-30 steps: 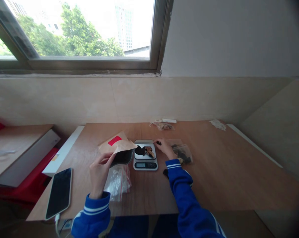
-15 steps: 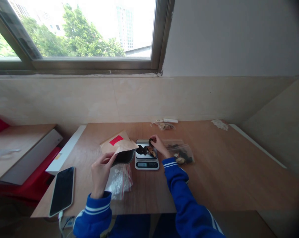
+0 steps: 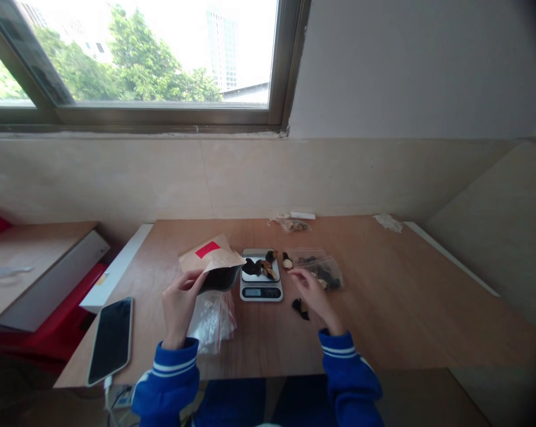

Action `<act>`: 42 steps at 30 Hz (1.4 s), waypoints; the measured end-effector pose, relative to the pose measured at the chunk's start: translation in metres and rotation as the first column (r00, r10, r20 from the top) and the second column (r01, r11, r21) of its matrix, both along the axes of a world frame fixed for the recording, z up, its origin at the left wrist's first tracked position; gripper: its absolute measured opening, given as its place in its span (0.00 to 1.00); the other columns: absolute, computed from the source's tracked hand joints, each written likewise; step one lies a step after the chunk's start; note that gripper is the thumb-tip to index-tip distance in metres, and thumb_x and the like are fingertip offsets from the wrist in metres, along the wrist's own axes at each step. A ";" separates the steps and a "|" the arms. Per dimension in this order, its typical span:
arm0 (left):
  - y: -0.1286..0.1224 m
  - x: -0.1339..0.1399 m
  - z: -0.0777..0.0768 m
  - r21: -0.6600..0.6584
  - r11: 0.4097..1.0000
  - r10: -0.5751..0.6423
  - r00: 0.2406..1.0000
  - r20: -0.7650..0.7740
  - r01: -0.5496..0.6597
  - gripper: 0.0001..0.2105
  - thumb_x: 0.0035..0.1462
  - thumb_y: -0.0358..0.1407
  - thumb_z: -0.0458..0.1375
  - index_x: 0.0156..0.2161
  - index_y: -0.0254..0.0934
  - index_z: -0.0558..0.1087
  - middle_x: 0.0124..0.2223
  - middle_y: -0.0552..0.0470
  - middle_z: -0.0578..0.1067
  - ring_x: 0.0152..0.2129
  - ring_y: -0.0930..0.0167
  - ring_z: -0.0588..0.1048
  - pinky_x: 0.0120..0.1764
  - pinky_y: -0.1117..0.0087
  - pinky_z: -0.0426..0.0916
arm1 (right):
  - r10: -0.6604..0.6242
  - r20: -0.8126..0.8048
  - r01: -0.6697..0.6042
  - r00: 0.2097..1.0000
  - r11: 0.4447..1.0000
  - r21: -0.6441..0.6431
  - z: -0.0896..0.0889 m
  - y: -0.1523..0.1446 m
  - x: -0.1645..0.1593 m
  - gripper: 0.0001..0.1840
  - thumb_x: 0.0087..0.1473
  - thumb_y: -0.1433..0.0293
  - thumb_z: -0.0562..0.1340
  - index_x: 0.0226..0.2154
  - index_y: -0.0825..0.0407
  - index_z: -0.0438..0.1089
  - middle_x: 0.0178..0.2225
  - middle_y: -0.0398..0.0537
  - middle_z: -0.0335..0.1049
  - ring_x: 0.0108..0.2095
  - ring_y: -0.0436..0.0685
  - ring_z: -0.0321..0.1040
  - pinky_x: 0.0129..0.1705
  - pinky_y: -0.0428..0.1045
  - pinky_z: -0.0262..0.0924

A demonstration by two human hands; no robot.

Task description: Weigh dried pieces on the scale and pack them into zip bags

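Wooden table [image 3: 405,308] carries, near its left edge, a dark phone [image 3: 110,339], w/ a clear zip bag [image 3: 212,320] lying towards the front edge under the left hand. Left hand [image 3: 179,308] pinches the brown paper pouch [image 3: 212,261] w/ red label, held open just left of the small digital scale [image 3: 261,279] at mid-table; right hand [image 3: 310,293] hangs loosely curled, gripping nothing, just right of the scale & near a clear bag of dark pieces [image 3: 319,270]. Dark dried pieces [image 3: 259,268] sit on the scale's platform, one more piece [image 3: 300,308] lies on the table just by the right hand.
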State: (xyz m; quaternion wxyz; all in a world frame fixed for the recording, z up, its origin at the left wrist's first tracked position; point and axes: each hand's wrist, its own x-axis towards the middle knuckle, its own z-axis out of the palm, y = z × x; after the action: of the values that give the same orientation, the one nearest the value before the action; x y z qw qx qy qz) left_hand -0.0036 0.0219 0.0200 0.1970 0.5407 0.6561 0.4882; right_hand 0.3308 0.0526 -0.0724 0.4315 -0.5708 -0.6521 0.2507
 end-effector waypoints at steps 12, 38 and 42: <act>0.000 0.000 0.003 0.029 1.000 0.008 0.999 -0.034 -0.007 0.17 0.51 0.52 0.60 0.34 0.41 0.79 0.33 0.52 0.81 0.30 0.66 0.79 0.36 0.70 0.72 | -0.189 0.022 0.190 0.982 0.981 -0.033 -0.064 -0.080 -0.011 0.18 0.50 0.68 0.57 0.45 0.47 0.67 0.42 0.55 0.72 0.44 0.65 0.71 0.48 0.63 0.66; 0.000 -0.013 0.000 0.049 0.997 0.067 0.997 -0.042 -0.065 0.15 0.52 0.50 0.60 0.36 0.41 0.79 0.35 0.52 0.81 0.30 0.68 0.78 0.35 0.71 0.71 | 0.270 0.191 -0.280 0.944 0.959 0.031 0.031 0.095 -0.092 0.07 0.56 0.73 0.61 0.37 0.50 0.73 0.40 0.48 0.76 0.43 0.57 0.71 0.48 0.52 0.61; 0.000 -0.012 0.001 0.052 0.997 0.052 0.997 -0.059 -0.049 0.16 0.52 0.51 0.60 0.36 0.41 0.79 0.36 0.52 0.81 0.30 0.68 0.78 0.35 0.71 0.70 | 0.261 0.272 -0.288 0.926 0.955 0.064 0.025 0.092 -0.086 0.07 0.58 0.68 0.60 0.35 0.51 0.74 0.39 0.51 0.75 0.44 0.59 0.70 0.50 0.54 0.60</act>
State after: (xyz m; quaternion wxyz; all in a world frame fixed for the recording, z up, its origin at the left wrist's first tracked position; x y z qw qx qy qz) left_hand -0.0157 0.0224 0.0207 0.1513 0.5431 0.6627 0.4929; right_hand 0.2448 0.1445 -0.0472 0.3316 -0.4785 -0.7886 0.1978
